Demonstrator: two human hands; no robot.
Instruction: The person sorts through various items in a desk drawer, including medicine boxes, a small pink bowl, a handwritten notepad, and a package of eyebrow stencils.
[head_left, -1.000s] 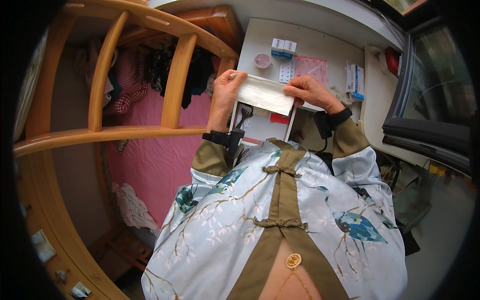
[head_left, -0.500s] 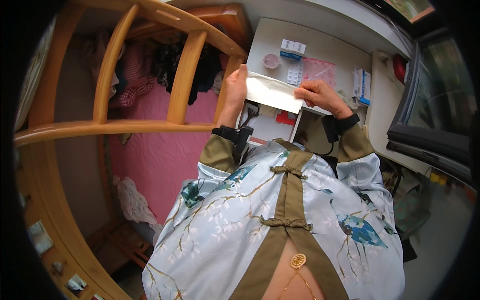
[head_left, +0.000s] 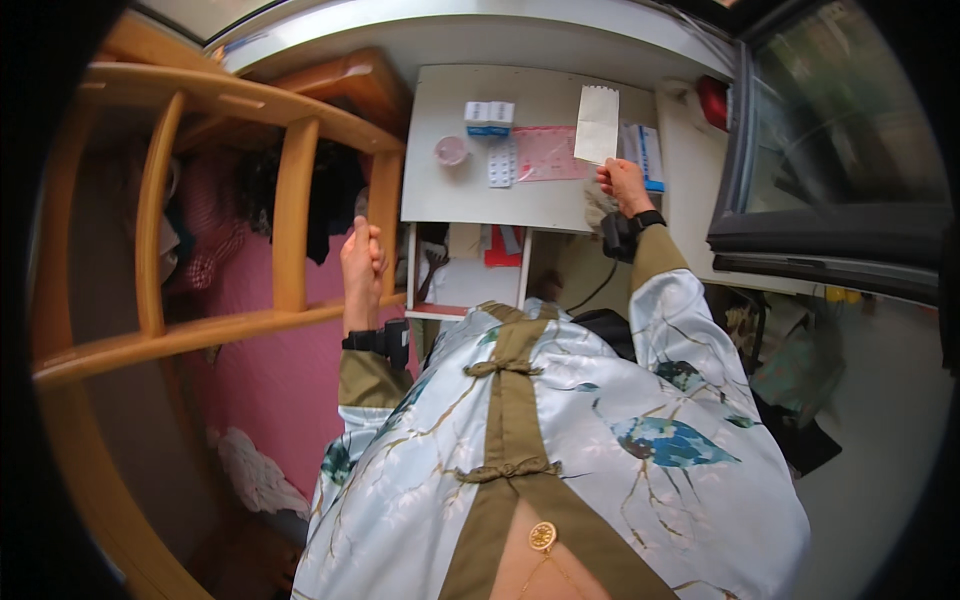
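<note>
My right hand (head_left: 624, 185) pinches the lower end of a narrow cream sheet of paper (head_left: 598, 122) with a ragged, notched top edge. The sheet stands out past my fingers over the right part of the white desk (head_left: 560, 208). My left hand (head_left: 362, 262) is off to the left beside the wooden ladder rails, its fingers curled in and its thumb up, with nothing visible in it. On the desk lie a pink printed bag (head_left: 550, 153), a blister pack of pills (head_left: 501, 163), a white and blue box (head_left: 489, 117) and a small pink cup (head_left: 451, 151).
An open drawer (head_left: 465, 285) below the desk holds a black fork-like item and a red piece. A wooden bunk ladder (head_left: 293, 215) runs along the left, before a pink bed sheet (head_left: 262, 350). An open dark-framed window (head_left: 840, 235) juts in at right. A blue-white packet (head_left: 647, 158) lies near the paper.
My left hand has let go of the paper and drawn away left and down. The right hand has turned the sheet from crosswise to nearly upright, farther out over the desk.
</note>
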